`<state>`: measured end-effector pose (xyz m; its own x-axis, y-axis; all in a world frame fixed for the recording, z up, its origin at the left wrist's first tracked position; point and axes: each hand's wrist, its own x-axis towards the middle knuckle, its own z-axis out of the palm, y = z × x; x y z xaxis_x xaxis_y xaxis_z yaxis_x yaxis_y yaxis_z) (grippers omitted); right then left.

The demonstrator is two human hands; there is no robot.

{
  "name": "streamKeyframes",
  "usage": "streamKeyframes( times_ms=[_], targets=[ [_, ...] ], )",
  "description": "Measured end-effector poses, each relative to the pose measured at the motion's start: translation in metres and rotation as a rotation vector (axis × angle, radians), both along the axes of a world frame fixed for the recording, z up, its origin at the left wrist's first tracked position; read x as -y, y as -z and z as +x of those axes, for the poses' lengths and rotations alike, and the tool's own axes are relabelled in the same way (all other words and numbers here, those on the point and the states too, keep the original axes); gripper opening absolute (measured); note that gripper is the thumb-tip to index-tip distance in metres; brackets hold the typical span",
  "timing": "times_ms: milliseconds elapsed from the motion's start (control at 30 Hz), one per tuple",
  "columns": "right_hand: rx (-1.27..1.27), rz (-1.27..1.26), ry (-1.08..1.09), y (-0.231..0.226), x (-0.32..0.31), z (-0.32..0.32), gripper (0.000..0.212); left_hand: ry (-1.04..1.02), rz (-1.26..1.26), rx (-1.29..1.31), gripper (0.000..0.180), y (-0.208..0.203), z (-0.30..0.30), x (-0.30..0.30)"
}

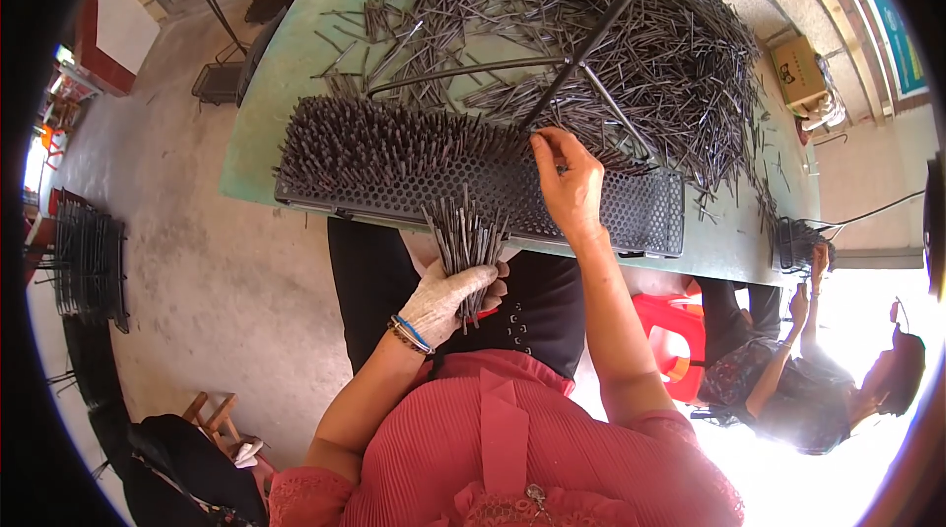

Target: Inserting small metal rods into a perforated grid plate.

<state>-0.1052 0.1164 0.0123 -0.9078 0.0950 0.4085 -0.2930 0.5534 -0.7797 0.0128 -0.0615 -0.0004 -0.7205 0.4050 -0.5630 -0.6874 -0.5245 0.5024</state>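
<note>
My left hand, in a pale glove, is closed round a bundle of thin dark rods that point up and away from me. Just beyond it, along the table's near edge, lies a long black perforated tray. Dark rods stand upright and crowded in its left and middle holes, while the holes on the right are bare. My bare right hand reaches over the tray, thumb and forefinger pinched near the edge of the standing rods. What sits between those fingertips is too small to make out.
Loose dark rods are heaped across the green table. A black metal pole with braces slants over them. At right, a co-worker handles a dark rod-filled block near a red stool. A carton stands behind.
</note>
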Motion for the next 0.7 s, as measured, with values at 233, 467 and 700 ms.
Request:
streamKeyframes(
  times_ms=[233,467,700],
  targets=[
    [-0.086,0.116,0.005,-0.001,0.005,0.004,0.012,0.009,-0.04,-0.007,0.024,0.0,-0.001,-0.001],
    [-0.057,0.064,-0.009,-0.001,0.006,0.005,0.012,-0.008,-0.023,-0.001,0.022,0.007,0.002,-0.002],
    [-0.076,0.099,-0.027,0.003,0.004,0.006,0.013,0.013,-0.023,0.0,0.024,0.007,0.0,-0.002]
  ],
)
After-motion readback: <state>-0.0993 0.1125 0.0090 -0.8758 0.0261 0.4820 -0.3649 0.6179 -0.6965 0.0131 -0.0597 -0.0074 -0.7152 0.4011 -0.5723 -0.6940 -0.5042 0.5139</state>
